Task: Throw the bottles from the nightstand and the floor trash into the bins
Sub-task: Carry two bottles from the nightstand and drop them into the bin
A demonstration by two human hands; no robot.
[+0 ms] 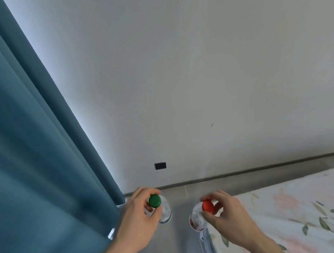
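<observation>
- Nearest to us are our two hands, both raised over the grey floor [182,242] in the strip between the curtain and the bed.
- Our left hand [137,221] has its fingers and thumb curled round the neck of a clear bottle [165,210], just under its green cap [155,201].
- Our right hand [226,219] pinches the neck of a second clear bottle [196,220], its fingertips closed round the red cap [207,206].
- Both bottles hang upright, caps toward us, held in the air and well apart from each other, above the floor near the baseboard.
- The teal curtain [31,155] fills the left side, falling to the floor beside our left hand.
- The pale wall [198,74] takes up most of the upper view, with a grey baseboard [244,172] along its foot.
- The bed [296,212], under a floral cover, occupies the lower right corner, its near edge just beside our right hand.
- A small dark wall socket [160,165] sits low on the wall, above the baseboard.
</observation>
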